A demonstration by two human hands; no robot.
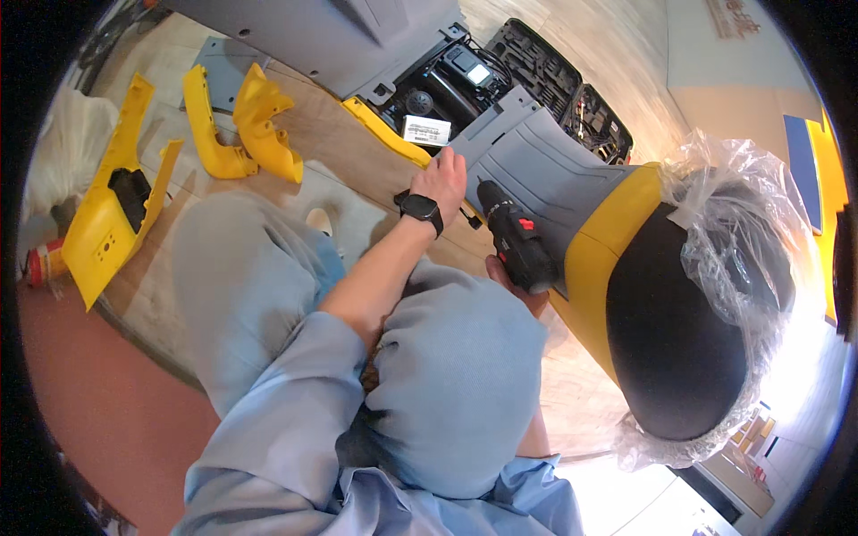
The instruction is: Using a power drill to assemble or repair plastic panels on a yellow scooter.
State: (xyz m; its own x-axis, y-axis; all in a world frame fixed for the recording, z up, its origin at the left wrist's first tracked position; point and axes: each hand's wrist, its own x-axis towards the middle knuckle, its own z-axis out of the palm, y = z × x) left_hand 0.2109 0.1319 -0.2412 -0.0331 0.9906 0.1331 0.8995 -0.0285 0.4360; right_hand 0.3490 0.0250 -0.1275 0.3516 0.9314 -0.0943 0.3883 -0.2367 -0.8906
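Yellow plastic panels [103, 246] lie at the upper left; near upper centre, the left hand [440, 180] bends its fingers beside a white-labelled box [427, 130], any grip unclear. Right of centre, the right hand [534, 302], partly hidden, has its fingers closed round a black cordless drill [518, 241], left of a plastic-draped black seat [675, 339].

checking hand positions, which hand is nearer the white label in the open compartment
Left. The left hand is just below the white label in the picture; the right hand is farther off, lower and right, by the drill.
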